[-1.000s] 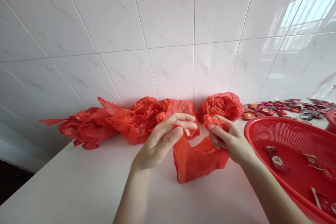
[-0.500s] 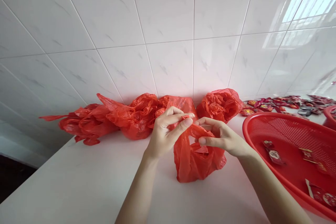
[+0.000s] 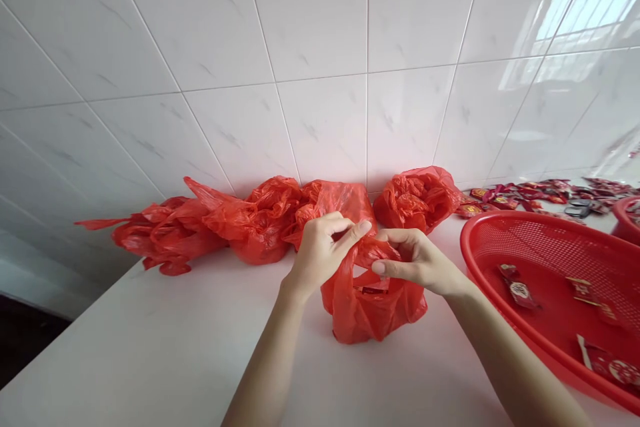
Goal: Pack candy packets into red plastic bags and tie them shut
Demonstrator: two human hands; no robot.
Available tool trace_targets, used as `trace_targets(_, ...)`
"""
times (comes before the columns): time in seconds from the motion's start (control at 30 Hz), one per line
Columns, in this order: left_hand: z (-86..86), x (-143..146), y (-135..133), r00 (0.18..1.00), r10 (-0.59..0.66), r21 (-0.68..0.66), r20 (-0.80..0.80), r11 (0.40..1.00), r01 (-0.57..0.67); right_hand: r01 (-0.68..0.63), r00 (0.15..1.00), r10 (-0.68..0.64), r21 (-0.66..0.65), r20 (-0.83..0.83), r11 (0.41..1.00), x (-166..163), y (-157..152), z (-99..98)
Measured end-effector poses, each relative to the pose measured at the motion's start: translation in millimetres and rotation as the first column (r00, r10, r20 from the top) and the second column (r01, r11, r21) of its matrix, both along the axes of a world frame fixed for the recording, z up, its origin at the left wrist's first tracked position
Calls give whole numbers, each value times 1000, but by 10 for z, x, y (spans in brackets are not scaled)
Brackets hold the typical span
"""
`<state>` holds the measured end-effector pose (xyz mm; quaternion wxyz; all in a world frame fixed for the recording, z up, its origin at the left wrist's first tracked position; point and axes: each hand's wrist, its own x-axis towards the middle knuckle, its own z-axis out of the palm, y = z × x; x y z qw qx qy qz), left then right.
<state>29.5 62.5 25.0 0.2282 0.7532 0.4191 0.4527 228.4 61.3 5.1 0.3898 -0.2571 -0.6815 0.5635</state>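
Note:
A small red plastic bag [image 3: 373,307] stands on the white counter [image 3: 150,360] in front of me, with something dark showing inside it. My left hand [image 3: 320,253] pinches the bag's top between thumb and fingers. My right hand [image 3: 417,260] grips the top from the right side, fingers closed on the plastic. The two hands almost touch above the bag's mouth.
Several knotted red plastic bags [image 3: 240,220] lie along the tiled wall [image 3: 320,80], one more [image 3: 417,197] to the right. A red mesh basket [image 3: 500,240] with a few red packets [image 3: 517,287] sits at the right. Loose red packets [image 3: 540,190] litter the counter behind it.
My hands came together over the bag and gathered its top. The bag now stands fuller and more upright on the counter than a second ago.

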Motion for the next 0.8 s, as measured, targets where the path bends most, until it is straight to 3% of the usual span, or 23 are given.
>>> trace_targets(0.13,16,-49,-9,989,-132,-153,-59,981,122,81,997,-81,72,-6,994,13,27,-9)
trace_targets(0.23,54,-73,-32,962,-264,-284,-75,930,233,140,990,-139,113,-16,984,2,46,-9)
trace_targets(0.33,83,-58,-32,932,-356,-372,70,857,356,174,985,-172,161,-27,972,-14,52,-14)
trace_targets(0.4,75,-31,-8,914,-336,-377,228,835,401,235,972,-233,246,-40,940,-19,47,-25)
trace_targets(0.47,43,-1,30,901,-252,-376,354,843,384,333,942,-324,361,-88,871,-19,32,-39)
trace_targets(0.6,-35,43,96,874,-116,-402,471,854,330,429,880,-458,631,-129,647,-23,-11,-69)
trace_targets(0.7,-57,65,105,854,-130,-385,504,851,357,387,844,-532,768,-71,510,-48,-29,-90)
trace_targets(0.8,-50,68,91,856,-178,-366,486,848,384,378,806,-590,813,-53,442,-77,-29,-105)
